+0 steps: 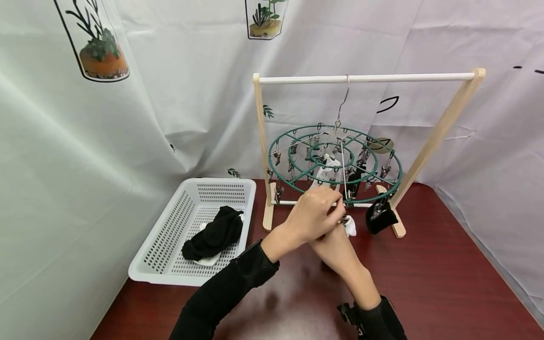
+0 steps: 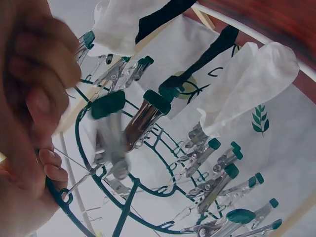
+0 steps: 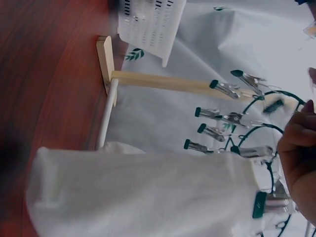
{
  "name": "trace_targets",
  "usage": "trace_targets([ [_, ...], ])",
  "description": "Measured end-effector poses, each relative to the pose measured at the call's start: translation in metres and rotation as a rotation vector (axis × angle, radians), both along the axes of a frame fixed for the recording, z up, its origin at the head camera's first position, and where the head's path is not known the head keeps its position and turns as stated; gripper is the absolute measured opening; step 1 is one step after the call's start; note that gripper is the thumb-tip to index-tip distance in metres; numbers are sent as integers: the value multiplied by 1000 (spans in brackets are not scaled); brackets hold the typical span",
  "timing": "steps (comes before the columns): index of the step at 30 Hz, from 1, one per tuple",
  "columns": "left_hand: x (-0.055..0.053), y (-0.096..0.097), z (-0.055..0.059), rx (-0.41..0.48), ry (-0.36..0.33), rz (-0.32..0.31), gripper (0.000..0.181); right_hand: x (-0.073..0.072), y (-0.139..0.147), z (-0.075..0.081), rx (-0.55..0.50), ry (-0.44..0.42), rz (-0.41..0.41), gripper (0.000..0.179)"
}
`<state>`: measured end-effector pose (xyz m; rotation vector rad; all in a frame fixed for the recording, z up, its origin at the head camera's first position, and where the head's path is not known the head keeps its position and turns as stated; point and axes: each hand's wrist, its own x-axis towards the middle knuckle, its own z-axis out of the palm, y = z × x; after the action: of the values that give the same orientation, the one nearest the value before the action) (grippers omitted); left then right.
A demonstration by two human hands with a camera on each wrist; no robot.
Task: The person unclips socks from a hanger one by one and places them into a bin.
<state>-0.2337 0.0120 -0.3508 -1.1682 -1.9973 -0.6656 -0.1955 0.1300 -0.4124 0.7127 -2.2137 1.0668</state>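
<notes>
My left hand point(image 1: 316, 210) is at the front edge of the round green clip hanger point(image 1: 272, 163), its fingers bent. In the left wrist view, curled fingers grip the green ring. My right hand point(image 1: 337, 248) is crossed just under it, and its fingertips are mostly hidden; I cannot tell what they hold. Close beyond the right hand hangs a white sock point(image 1: 350, 226), large in the right wrist view, clipped at one end by a green-tipped metal clip point(image 3: 259, 205). A black sock point(image 1: 380, 217) hangs from a clip at the right edge of the ring.
The hanger hooks onto a white rod point(image 1: 297, 80) between wooden posts point(image 1: 439, 130). More white and black socks hang further in among many metal clips. On the left of the dark red table point(image 1: 442, 274) stands a white basket point(image 1: 159, 241) with a black cloth point(image 1: 214, 236) over white ones.
</notes>
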Motion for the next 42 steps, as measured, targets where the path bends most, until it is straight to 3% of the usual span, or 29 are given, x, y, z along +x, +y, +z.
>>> trace_targets([
  [3, -1, -4, -1, 8, -20, -2, 15, 3, 10, -1, -31, 132, 20, 29],
  [7, -2, -9, -2, 12, -24, 2, 13, -2, 31, 3, -97, 291, -54, 30],
  [10, -3, -11, -2, 12, -19, 7, 12, -4, 47, 10, -73, 221, -151, 29],
  [15, -4, -14, -1, 21, 0, 9, 17, -8, 57, 15, 156, -47, -256, 35],
  [19, -4, -14, 1, 29, 27, 6, 18, -14, 55, 9, 217, -73, -200, 38],
  [28, -4, -18, -5, 63, 54, 49, 8, -24, 48, -2, 89, 188, -39, 43],
  [32, 2, -19, -18, 177, 125, 6, 22, -25, 47, -3, 62, 220, -19, 58],
  [38, 10, -20, -52, 344, 307, -44, 21, -22, 48, -4, 39, 128, -4, 58],
  [40, 12, -21, -62, 353, 300, -52, 20, -21, 48, -4, 32, 111, -10, 56],
  [42, 14, -22, -73, 340, 217, -66, 20, -21, 48, -4, 18, 96, -15, 53],
])
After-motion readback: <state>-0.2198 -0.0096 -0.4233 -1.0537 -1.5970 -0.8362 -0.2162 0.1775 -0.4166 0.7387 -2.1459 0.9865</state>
